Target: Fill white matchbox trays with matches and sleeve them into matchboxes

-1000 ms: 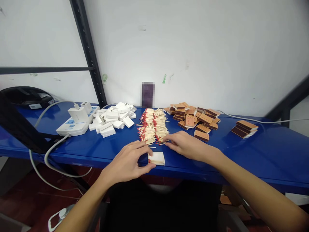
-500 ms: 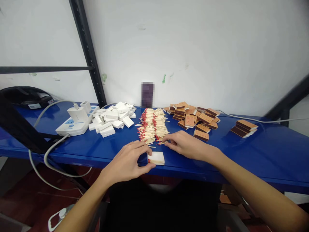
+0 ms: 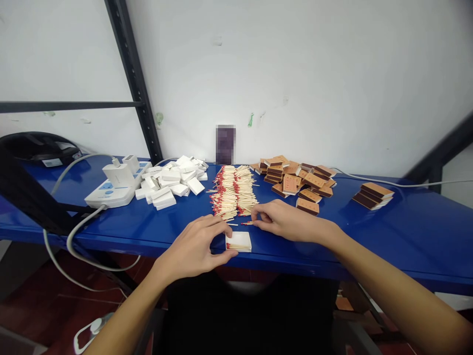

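My left hand (image 3: 201,246) grips the left end of a white matchbox tray (image 3: 242,237) between thumb and fingers, near the table's front edge. Several red-headed matches (image 3: 238,246) lie along the tray's near side. Just beyond and to the right, my right hand (image 3: 277,219) pinches a few matches (image 3: 246,224), their red heads pointing left. Behind both hands is a large pile of matches (image 3: 236,192), laid in two columns. At least one loose match lies between this pile and the tray.
White trays (image 3: 173,180) are heaped at the left, beside a white power strip (image 3: 111,192) with chargers and cables. Orange-brown matchbox sleeves (image 3: 295,180) form a pile at the right. Farther right, a few matchboxes (image 3: 372,195) stand stacked. A dark shelf post (image 3: 135,79) rises at the left.
My right hand has drawn a few matches slightly away from the pile, toward me, with its fingers now closed on them. My left hand and the tray have stayed in place.
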Demonstrator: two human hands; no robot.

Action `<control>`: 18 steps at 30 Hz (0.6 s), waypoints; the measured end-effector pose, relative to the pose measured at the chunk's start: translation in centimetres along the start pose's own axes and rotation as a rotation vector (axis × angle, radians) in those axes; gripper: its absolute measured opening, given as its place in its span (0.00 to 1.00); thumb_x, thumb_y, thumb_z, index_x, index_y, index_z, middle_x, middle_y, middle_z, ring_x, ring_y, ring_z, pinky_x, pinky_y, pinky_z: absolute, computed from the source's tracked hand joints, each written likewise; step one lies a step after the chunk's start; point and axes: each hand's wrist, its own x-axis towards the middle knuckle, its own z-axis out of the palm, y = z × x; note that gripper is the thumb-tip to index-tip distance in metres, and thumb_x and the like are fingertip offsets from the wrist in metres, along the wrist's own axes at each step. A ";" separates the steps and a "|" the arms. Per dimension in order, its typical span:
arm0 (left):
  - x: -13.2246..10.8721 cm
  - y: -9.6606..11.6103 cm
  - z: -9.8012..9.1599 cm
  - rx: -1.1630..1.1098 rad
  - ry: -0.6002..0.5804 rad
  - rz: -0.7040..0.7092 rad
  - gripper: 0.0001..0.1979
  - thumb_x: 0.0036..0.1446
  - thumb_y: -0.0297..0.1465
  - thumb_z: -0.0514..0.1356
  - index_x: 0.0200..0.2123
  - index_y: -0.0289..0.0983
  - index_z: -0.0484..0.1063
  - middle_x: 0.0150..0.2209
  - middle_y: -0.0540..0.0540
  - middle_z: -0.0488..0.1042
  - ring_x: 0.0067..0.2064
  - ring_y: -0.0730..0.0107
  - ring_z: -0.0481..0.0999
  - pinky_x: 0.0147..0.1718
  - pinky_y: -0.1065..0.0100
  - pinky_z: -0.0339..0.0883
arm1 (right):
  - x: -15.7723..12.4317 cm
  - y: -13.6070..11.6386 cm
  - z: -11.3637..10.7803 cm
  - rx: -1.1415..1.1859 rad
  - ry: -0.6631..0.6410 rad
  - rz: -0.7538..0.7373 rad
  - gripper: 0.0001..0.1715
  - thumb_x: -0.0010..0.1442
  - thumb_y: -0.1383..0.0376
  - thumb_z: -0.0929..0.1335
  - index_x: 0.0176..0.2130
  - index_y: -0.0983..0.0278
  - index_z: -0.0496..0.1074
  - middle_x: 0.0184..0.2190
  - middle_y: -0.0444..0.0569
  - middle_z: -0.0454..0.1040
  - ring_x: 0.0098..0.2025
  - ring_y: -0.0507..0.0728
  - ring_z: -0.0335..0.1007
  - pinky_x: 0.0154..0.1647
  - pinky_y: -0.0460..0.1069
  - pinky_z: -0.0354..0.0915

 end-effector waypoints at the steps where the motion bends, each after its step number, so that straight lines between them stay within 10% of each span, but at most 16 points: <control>1: 0.0 0.0 0.0 -0.001 0.004 0.004 0.10 0.59 0.39 0.62 0.38 0.40 0.69 0.37 0.49 0.73 0.40 0.64 0.71 0.39 0.66 0.62 | 0.0 0.0 -0.1 0.018 -0.020 -0.003 0.12 0.66 0.57 0.62 0.38 0.61 0.70 0.28 0.45 0.70 0.28 0.52 0.61 0.27 0.46 0.51; 18: -0.1 0.1 -0.1 0.000 -0.002 0.002 0.10 0.59 0.40 0.62 0.38 0.40 0.69 0.37 0.49 0.73 0.41 0.64 0.71 0.41 0.65 0.63 | 0.3 -0.2 -0.5 0.023 -0.039 -0.038 0.08 0.64 0.61 0.63 0.36 0.62 0.69 0.28 0.43 0.68 0.27 0.51 0.59 0.29 0.46 0.52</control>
